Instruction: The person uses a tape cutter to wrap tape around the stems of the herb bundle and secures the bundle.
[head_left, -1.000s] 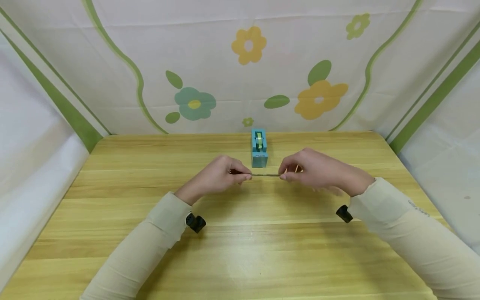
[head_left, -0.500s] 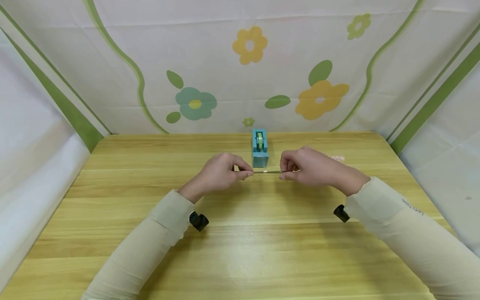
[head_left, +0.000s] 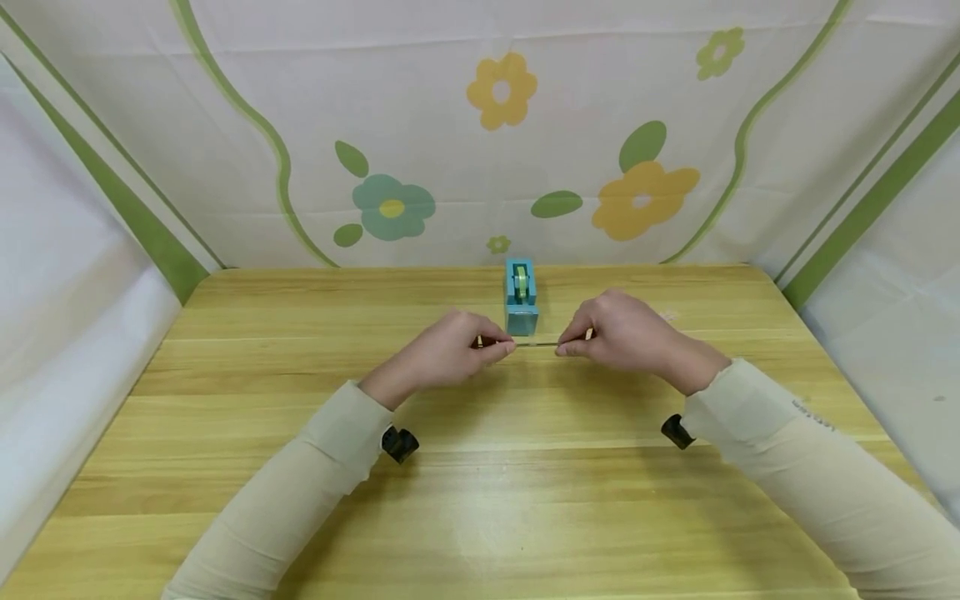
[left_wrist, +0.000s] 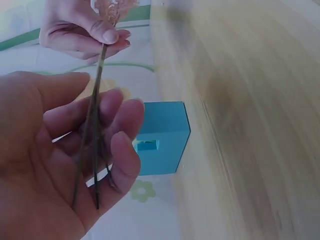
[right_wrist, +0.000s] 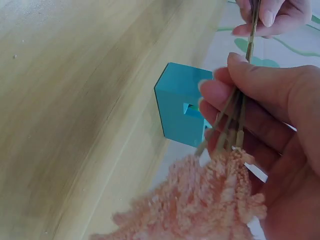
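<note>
Flower stems [head_left: 536,344]: a thin bundle is spanning the gap between both hands, running nearly level above the wood-grain tabletop [head_left: 480,500].
Left hand [head_left: 450,350]: is holding at nine o'clock from the gap; its grip is pinching the flower stems between thumb and fingers, the cut ends fanning across the palm.
Right hand [head_left: 626,333]: is holding at three o'clock; its grip is pinching the same stems, just short of the flower heads.
Flower heads [right_wrist: 200,195]: a pink cluster is hanging toward seven o'clock of the right grip in the right wrist view.
Tape dispenser [head_left: 522,321]: a blue unit is standing at twelve o'clock, just beyond the stems, bearing a yellow-green tape roll [head_left: 522,282].
Backdrop [head_left: 420,100]: flower-printed cloth is rising at twelve o'clock, behind the tabletop.
Sleeves [head_left: 285,500]: pale fabric is covering both forearms.
</note>
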